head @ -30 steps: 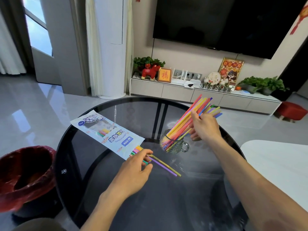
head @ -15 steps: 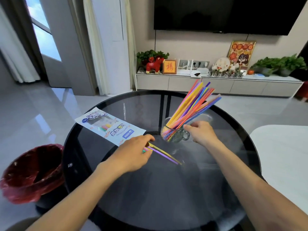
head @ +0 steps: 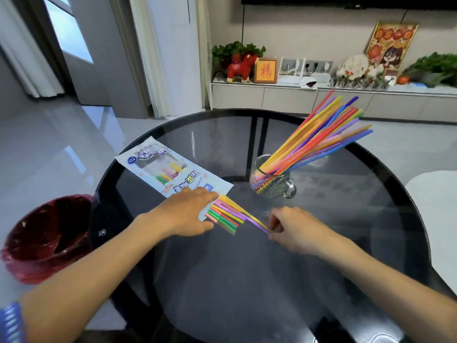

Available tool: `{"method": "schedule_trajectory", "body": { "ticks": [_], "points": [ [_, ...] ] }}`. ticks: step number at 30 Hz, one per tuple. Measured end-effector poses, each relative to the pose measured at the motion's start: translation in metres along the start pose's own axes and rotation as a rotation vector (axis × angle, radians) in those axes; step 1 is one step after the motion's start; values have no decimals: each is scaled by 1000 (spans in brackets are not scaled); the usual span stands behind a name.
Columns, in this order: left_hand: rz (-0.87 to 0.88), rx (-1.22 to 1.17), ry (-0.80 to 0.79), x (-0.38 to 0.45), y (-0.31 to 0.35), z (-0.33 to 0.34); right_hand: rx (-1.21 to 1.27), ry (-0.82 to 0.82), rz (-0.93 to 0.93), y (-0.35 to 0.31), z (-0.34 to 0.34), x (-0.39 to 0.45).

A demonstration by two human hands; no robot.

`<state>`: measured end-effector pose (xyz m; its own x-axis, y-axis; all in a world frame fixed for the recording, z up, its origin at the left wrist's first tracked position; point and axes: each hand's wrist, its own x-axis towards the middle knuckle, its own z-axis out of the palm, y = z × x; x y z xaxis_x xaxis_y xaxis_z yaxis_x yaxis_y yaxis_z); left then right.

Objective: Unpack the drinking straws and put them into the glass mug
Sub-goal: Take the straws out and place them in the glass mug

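Far left of both hands: red-lined waste bin (head: pixel 47 237) on the floor, beside the worktop (head: pixel 247 280) edge. Blue coiled band (head: pixel 11 323) on the left forearm, at the bottom left corner of view.

Left hand (head: pixel 184 215): palm down, fingers straight, pressing flat on the near end of the straw packet (head: pixel 170 173). Grip wide, nothing clasped. The packet runs away from this hand to its upper left, flat on the dark glass. Printing: a round blue badge reading "40" at the far corner; large blue Chinese characters further down, upside down from this view, not legible to me.

Loose straws (head: pixel 226 214): fan out of the packet mouth, starting just right of the left fingertips and touching them. Green, red, pink, purple and yellow, lying flat. A few long ones (purple, yellow) reach further right.

Right hand (head: pixel 294 227): fingers curled, grip narrow, pinching the far tips of those long straws between thumb and forefinger. How many are held I cannot tell.

Glass mug (head: pixel 272 183): beyond the right hand and slightly to its left, well apart from it, upright, handle towards the right. Bundle of straws in mug (head: pixel 319 137) leans up and to the right.

Behind, on the cabinet (head: pixel 272 97): red horse figure (head: pixel 241 68); framed gold card (head: pixel 265 70) with a red Chinese character.
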<state>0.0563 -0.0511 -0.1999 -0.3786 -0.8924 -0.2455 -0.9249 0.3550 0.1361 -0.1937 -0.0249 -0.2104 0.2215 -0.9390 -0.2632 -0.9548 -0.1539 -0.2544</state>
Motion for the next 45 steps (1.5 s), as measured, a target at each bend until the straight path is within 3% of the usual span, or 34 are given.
{"method": "schedule_trajectory", "body": {
  "ticks": [5,7,10,13,16,21,27,36,45],
  "points": [
    [123,-111,-137,-13,-4,-19,-60,-38,-27,-8,-4,10],
    [166,-89,-124,-16,-8,-26,-48,-53,-53,-7,-8,10],
    [204,96,-86,-14,-8,-25,36,-55,-102,-7,-9,10],
    [190,64,-172,-11,-4,-21,179,-10,-125,-14,-4,8],
    [198,3,-150,-10,-2,-19,253,63,-110,-30,3,8],
    [226,8,-110,-3,3,-9,13,230,-159,-55,28,8],
    [246,35,-81,0,4,-3,-296,199,-189,-52,22,7],
    [185,24,-90,-1,0,-2,-372,49,-195,-31,-2,2],
    [-109,125,120,5,-21,4,-137,-28,-122,40,-50,-2]
  ]
}}
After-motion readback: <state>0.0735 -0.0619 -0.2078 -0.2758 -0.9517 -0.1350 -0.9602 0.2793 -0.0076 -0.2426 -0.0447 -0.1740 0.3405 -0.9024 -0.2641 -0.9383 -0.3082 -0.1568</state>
